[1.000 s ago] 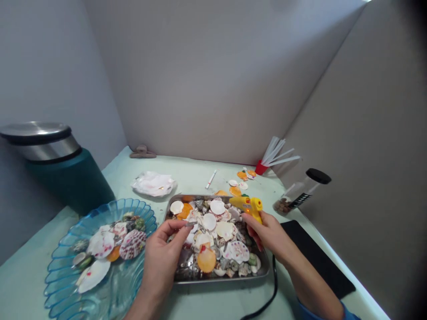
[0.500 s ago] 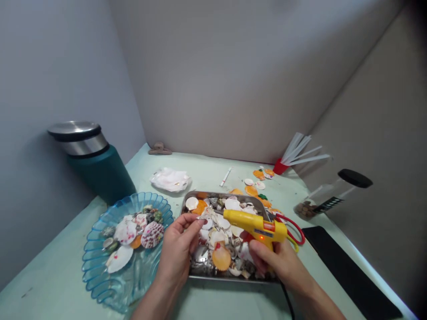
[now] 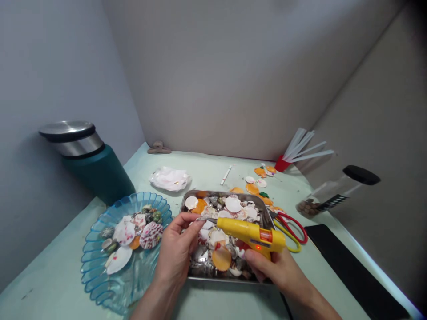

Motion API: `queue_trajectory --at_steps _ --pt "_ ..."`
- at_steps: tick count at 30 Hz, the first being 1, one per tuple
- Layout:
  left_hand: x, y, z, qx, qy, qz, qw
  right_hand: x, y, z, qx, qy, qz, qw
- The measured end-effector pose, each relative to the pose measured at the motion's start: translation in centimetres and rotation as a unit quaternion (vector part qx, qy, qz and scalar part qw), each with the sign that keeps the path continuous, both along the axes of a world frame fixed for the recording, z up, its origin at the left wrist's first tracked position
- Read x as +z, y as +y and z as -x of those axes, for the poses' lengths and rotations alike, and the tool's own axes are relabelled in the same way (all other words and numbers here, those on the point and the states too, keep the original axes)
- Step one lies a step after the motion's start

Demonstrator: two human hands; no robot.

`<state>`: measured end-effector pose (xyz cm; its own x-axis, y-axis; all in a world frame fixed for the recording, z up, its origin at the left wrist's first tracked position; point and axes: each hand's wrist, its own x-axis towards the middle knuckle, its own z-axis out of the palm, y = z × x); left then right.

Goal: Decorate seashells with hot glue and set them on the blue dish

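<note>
Between thumb and forefinger, my left hand (image 3: 178, 242) pinches a small shell piece (image 3: 201, 218) above the left part of the metal tray. My right hand (image 3: 275, 266) grips a yellow glue gun (image 3: 251, 231) with a lit orange light. The gun points left, and its metal nozzle is at the small piece; whether they touch is hard to tell. Below the hands lies the metal tray (image 3: 230, 280), full of white, orange and grey shells. An orange scallop shell (image 3: 221, 258) rests near the tray's front.
A blue scalloped plate (image 3: 90, 262) with shells stands left, behind it a teal bottle (image 3: 100, 173). Right of the tray are red-and-yellow scissors (image 3: 298, 226), a clear jar (image 3: 330, 191) and a black strip (image 3: 353, 271). Glue sticks stand in a red cup (image 3: 282, 163).
The glue gun has moved left and slightly down, bringing its nozzle to the piece in my left hand. My left hand has barely moved.
</note>
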<state>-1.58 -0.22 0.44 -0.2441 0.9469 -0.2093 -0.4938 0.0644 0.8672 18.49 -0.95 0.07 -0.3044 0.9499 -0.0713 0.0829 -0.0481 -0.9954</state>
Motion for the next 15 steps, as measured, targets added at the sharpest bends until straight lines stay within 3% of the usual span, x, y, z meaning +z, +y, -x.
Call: queue_trajectory --at_steps 8,15 --pt "0.12 -0.08 -0.06 0.004 0.027 0.001 1.000 0.69 -0.10 0.22 0.000 -0.007 0.026 1.000" --pt "0.17 -0.06 -0.07 0.000 0.034 0.003 0.999 0.75 -0.45 0.47 -0.054 0.008 0.008 0.998"
